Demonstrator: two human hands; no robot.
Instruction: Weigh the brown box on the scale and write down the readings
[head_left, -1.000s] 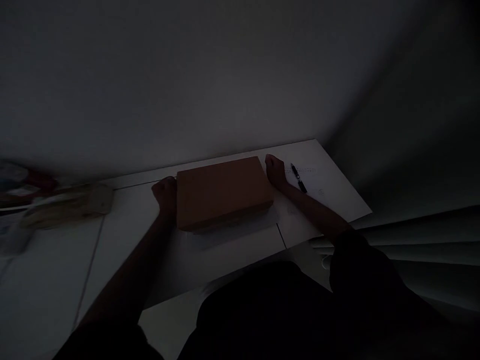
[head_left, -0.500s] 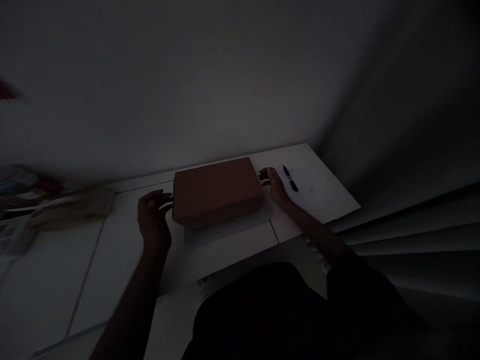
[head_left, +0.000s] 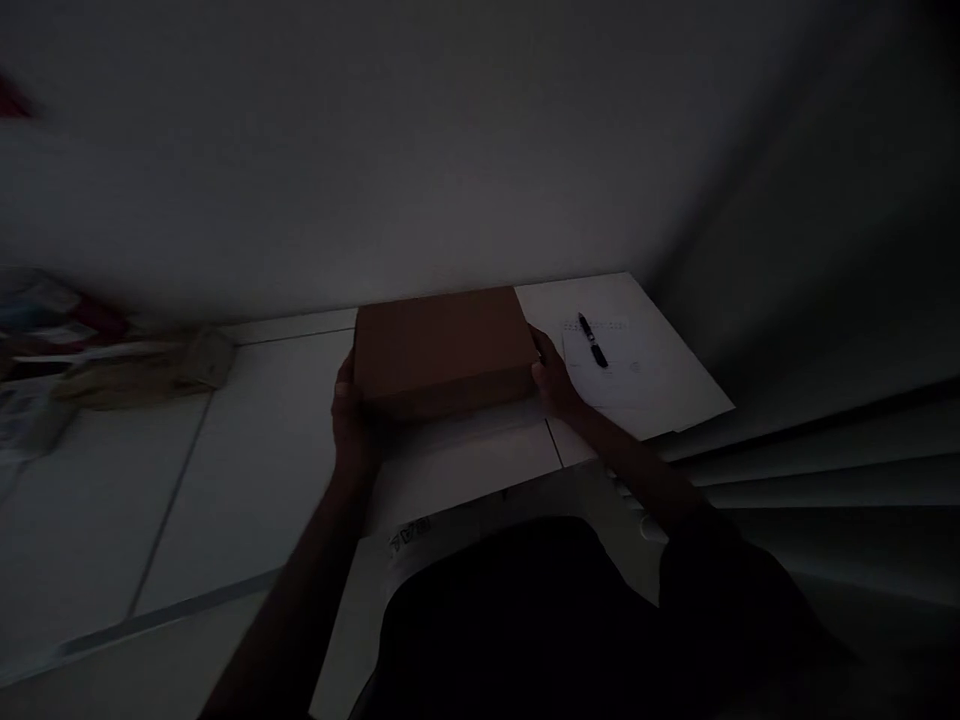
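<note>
A closed brown cardboard box (head_left: 446, 345) is between my two hands over the white table (head_left: 465, 460). My left hand (head_left: 351, 415) presses on its left end, with the fingers partly hidden behind the side. At the right end, my right hand (head_left: 553, 375) grips the box, thumb toward the near corner and fingers along the side. In this dim light I cannot tell whether the box rests on the table or is slightly raised.
Right of the box a black pen (head_left: 592, 340) lies on a sheet of paper (head_left: 615, 365) with a perforated top edge. Assorted items, among them a tan bag (head_left: 142, 375), lie at the far left. A wall (head_left: 420, 150) stands behind the table; a curtain-like fabric (head_left: 825, 480) hangs at right.
Both hands have closed in on the ends of the box, the left moving right onto it and the right taking hold of its side. The view has shifted slightly.
</note>
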